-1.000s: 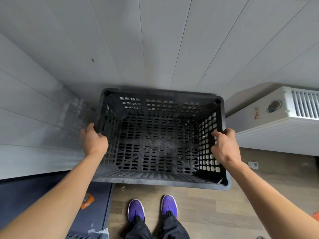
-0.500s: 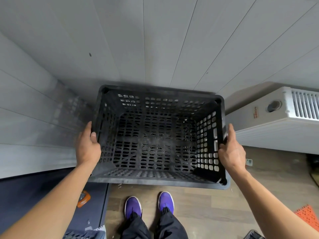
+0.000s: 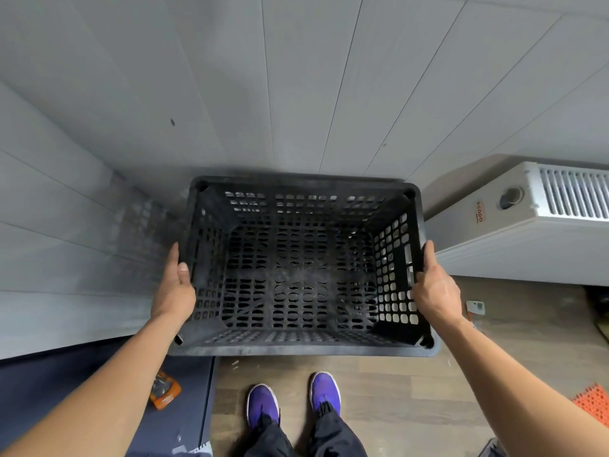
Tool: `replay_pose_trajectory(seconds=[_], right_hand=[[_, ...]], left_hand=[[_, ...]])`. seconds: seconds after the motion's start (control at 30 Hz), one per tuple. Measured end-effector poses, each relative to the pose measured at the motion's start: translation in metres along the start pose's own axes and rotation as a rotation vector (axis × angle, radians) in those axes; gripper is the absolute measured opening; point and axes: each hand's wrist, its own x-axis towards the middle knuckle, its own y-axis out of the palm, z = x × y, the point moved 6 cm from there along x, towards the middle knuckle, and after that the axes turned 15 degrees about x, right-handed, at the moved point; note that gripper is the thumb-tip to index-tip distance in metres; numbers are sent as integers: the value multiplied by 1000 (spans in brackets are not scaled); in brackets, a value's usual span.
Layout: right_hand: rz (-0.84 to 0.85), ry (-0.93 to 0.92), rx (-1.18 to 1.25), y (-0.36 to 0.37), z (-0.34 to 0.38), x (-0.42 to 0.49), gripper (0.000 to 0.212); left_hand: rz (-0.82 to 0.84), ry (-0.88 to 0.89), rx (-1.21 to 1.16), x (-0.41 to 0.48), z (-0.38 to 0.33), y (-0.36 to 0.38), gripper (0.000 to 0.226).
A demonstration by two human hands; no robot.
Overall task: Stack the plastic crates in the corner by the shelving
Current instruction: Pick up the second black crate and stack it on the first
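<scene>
A black perforated plastic crate [image 3: 306, 349], open side up, is pressed between a person's left hand [image 3: 173, 291] and right hand [image 3: 435, 288], fingers straight against its short sides. Grey wall panels [image 3: 296, 94] lie behind the crate, a white radiator [image 3: 527, 232] to its right and purple shoes [image 3: 263, 404] before it.

Both arms reach forward, forearms bare; left grip [image 3: 174, 288] and right grip [image 3: 435, 286] flat, fingers straight, palms facing inward, roughly level, left thumb extended.

Black perforated plastic crate [image 3: 296, 275], open side up, empty, level, in grey wall corner
</scene>
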Motion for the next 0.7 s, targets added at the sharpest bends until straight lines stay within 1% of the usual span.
replay_pose_trajectory(seconds=[0.1, 0.17, 0.27, 0.3, 0.37, 0.4, 0.43, 0.47, 0.5, 0.6, 0.7], right_hand=[[26, 9, 49, 6, -10, -20, 73], [22, 72, 113, 10, -18, -45, 69], [-41, 150, 108, 19, -34, -83, 73], [-66, 175, 121, 23, -38, -94, 71], [-112, 257, 149, 30, -45, -103, 68], [-131, 305, 143, 33, -48, -103, 71], [-131, 339, 118, 36, -49, -101, 79], [-120, 360, 105, 38, -49, -99, 86], [-111, 362, 97, 39, -48, -98, 89], [-80, 335, 66, 39, -44, -96, 81], [-72, 343, 10, 42, -49, -93, 83]], left_hand=[[-65, -10, 70, -19, 19, 3, 51], [-112, -78, 191, -42, 45, 11, 51], [-145, -214, 291, -85, 66, 25, 60], [-126, -263, 284, -97, 65, 30, 67], [-36, -317, 246, -113, 55, 42, 86], [4, -315, 231, -116, 51, 49, 98], [37, -309, 220, -114, 49, 56, 109], [62, -306, 204, -112, 49, 61, 118], [70, -308, 181, -107, 52, 66, 124], [60, -313, 112, -102, 55, 71, 129], [61, -286, 107, -106, 51, 66, 129]])
